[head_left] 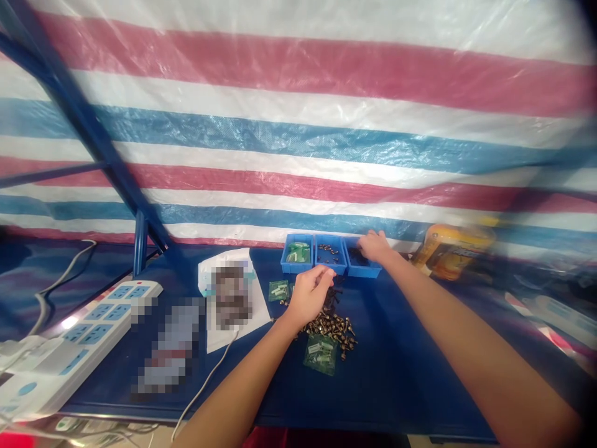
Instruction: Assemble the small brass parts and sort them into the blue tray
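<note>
The person's left forearm (237, 379) and right forearm (466, 336) were bare and smooth, tapering to narrow wrists, and the left hand (310, 295) and right hand (374, 246) were bare too, with slender fingers.

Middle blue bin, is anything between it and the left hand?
Nothing visible stands between them. The left hand is just in front of the middle blue bin, above the loose screws. The right hand is at the next bin to the right, off that path.
</note>
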Motion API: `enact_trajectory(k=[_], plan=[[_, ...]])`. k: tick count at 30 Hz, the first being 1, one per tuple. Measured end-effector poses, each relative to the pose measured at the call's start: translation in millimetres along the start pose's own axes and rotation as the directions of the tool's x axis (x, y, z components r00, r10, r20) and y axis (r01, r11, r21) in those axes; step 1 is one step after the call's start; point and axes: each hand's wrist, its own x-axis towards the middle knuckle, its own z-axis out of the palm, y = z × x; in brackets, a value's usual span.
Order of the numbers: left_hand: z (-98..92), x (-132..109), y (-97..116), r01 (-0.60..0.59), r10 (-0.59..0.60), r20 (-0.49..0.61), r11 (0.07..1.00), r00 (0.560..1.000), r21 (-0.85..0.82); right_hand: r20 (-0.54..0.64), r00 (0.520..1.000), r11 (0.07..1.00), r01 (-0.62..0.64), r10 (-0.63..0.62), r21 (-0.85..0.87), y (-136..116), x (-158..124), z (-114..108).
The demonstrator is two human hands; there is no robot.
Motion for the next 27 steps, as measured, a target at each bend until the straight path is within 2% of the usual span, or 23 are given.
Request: enact_trajectory(k=[6,9,11,13,15,18,20,21,22,24,27], plan=[[1.2,0.2,0.1,-0.004,0.004,0.016,1.000,1.000,-0.015,-0.044,0.999,0.985,0.021,-0.014,0.169,3.9,-3.7,-19.4],[3.1,-0.7,-3.9,-0.005,0.005,0.005,1.000,1.000,-0.002,-0.066,0.994,0.949,0.104,-0.088,0.297,-5.9,-2.2,-31.3],[3.8,-1.1,-6.8,-0.011,0.011,-0.005,1.000,1.000,0.012,-0.114,0.985,0.889,0.168,-0.132,0.425,-14.9,-2.6,-37.2],[3.8,-0.9,-9.5,-0.018,0.019,-0.019,0.999,1.000,0.032,-0.200,0.976,0.840,0.176,-0.082,0.513,-22.1,-6.6,-41.4],[3.1,0.0,-11.7,-0.025,0.027,-0.027,0.998,0.999,0.052,-0.298,0.954,0.817,0.146,0.034,0.558,-25.6,-16.8,-43.5],[2.0,1.9,-13.7,-0.037,0.040,-0.036,0.996,0.999,0.076,-0.367,0.915,0.768,0.115,0.164,0.630,-24.6,-47.1,-40.3],[1.8,2.7,-14.0,-0.040,0.043,-0.039,0.996,0.998,0.086,-0.259,0.962,0.692,0.126,0.091,0.711,-22.8,-75.0,-32.8],[1.9,2.9,-13.9,-0.041,0.044,-0.038,0.995,0.998,0.090,-0.152,0.988,0.632,0.120,-0.005,0.765,-22.4,-89.5,-27.8],[2.0,2.8,-13.8,-0.043,0.046,-0.035,0.994,0.998,0.098,-0.029,0.989,0.579,0.107,-0.142,0.808,-22.4,-103.3,-22.3],[2.3,2.4,-13.4,-0.055,0.058,-0.020,0.991,0.998,0.124,0.165,0.921,0.518,0.045,-0.352,0.854,-24.0,-126.2,-11.3],[1.8,1.3,-13.2,-0.088,0.085,0.023,0.980,0.996,0.178,0.322,0.810,0.523,-0.022,-0.491,0.852,-28.5,-143.8,0.7]])
